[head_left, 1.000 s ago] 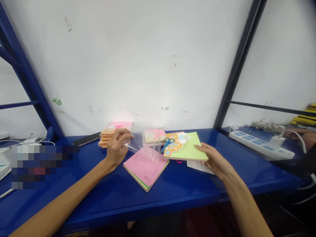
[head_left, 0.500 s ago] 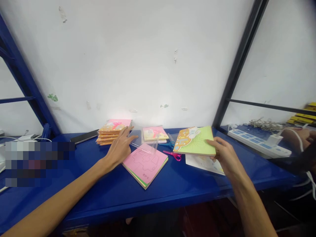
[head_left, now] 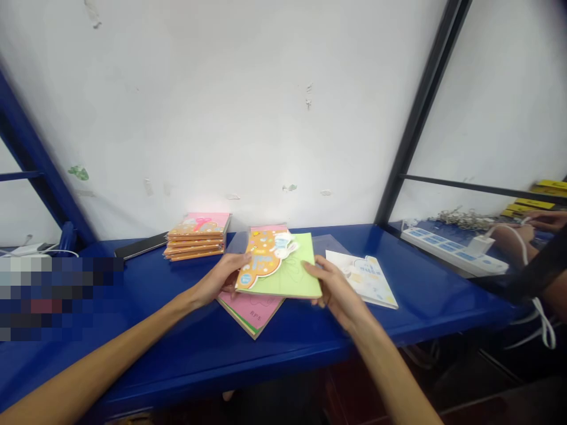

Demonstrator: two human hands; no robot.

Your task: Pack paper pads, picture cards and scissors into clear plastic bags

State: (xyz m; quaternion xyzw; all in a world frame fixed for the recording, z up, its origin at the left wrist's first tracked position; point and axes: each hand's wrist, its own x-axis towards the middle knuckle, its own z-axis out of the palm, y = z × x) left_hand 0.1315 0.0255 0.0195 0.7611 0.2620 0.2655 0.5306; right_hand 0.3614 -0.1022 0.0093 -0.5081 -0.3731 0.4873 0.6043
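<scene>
Between my two hands is a paper-craft booklet (head_left: pixel 300 277) with light-green pages and an orange, cartoon-printed cover part. My left hand (head_left: pixel 224 276) grips its left edge, and my right hand (head_left: pixel 330 286) pinches its right edge, thumb on top. Beneath it, partly covered, lies a pad of pink paper (head_left: pixel 254 313) with line drawings and lettering. Behind the booklet, a pink-topped pack (head_left: pixel 269 228) shows only its far edge. Right of my right hand rests a white booklet (head_left: pixel 370 280) with blue print. The scissors are hidden from sight.
A stack of orange-sided wrapped packs (head_left: pixel 197 239) stands at the back left, beside a dark flat device (head_left: pixel 146 245). Along the right is a white power strip (head_left: pixel 454 251), with another person's hands (head_left: pixel 516 236) beyond the dark post. The blue table (head_left: pixel 177 348) ends at a front edge.
My right hand has brought the green booklet leftward over the pink pad, uncovering the white booklet. My left hand has left the area by the stack and taken hold of the booklet's left edge.
</scene>
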